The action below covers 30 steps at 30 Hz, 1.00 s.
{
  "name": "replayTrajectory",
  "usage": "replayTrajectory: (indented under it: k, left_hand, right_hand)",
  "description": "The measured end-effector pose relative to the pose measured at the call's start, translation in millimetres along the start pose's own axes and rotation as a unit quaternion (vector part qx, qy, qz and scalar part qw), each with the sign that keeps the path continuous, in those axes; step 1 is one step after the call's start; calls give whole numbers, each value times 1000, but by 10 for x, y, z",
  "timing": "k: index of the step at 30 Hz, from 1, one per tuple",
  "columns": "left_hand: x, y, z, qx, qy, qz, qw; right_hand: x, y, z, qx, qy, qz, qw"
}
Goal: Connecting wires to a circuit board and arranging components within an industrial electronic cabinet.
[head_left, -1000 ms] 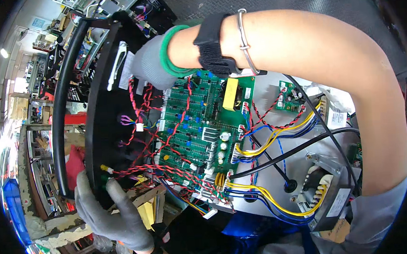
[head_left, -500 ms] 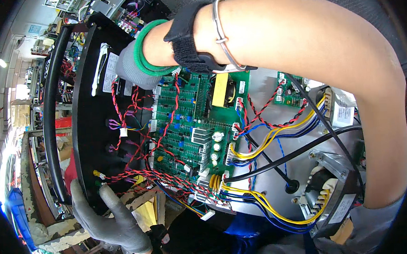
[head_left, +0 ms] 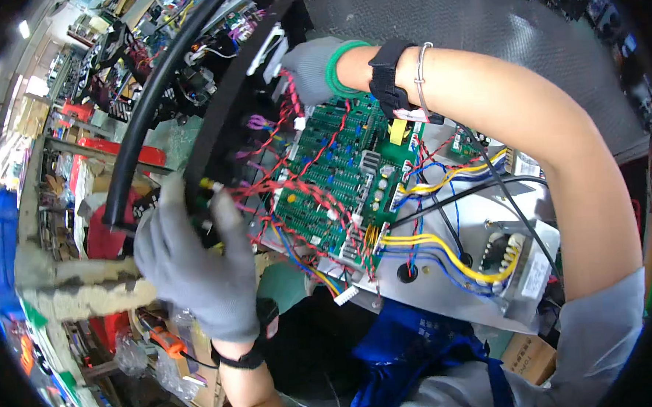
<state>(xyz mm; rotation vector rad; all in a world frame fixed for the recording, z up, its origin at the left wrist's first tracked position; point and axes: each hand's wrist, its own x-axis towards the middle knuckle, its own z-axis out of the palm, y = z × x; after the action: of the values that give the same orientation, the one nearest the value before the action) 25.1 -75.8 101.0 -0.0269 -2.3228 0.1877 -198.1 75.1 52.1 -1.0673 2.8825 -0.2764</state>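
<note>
A black panel (head_left: 227,109) with a long black bar handle (head_left: 143,110) stands on edge at the left of an open electronics chassis. My left hand (head_left: 200,265), in a grey glove, holds the panel's near end, thumb on the inner face and fingers on the handle side; its fingers are slightly blurred. My gloved right hand (head_left: 315,70) is against the panel's inner face near its far end, its fingers hidden. Red-and-black twisted wires (head_left: 288,185) run from the panel to a green circuit board (head_left: 334,155) on the metal plate (head_left: 437,290).
Yellow and blue cables (head_left: 446,252) lead to a transformer (head_left: 509,256) at the right. A loose white connector (head_left: 345,296) hangs at the near edge. At left are a worn shelf frame (head_left: 87,297) and an orange-handled tool (head_left: 167,341). Grey textured flooring (head_left: 434,13) lies beyond.
The panel and chassis appear tilted and shifted within the view, the panel's far end now further right. Both hands have stayed at the panel. More of the floor and shelf shows.
</note>
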Motion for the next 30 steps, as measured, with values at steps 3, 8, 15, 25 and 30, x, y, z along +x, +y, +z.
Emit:
replayTrajectory:
  k: [3,8,15,25,30]
  left_hand:
    - [31,18,38,-50,8,-9,999]
    - [-76,-140,-34,-49,38,-22,998]
    - [-141,-186,21,-89,39,-1,995]
    - [-725,-179,-509,-157,18,62,985]
    - [-1294,-40,-535,-295,-300,13,907]
  right_hand:
    - [71,149,76,-17,-32,62,997]
    - [104,-38,155,0,-1,69,998]
    - [-275,-431,-525,-175,-104,106,973]
    - [-1540,-1596,-697,157,190,-18,969]
    - [-1659,-1754,92,152,144,11,978]
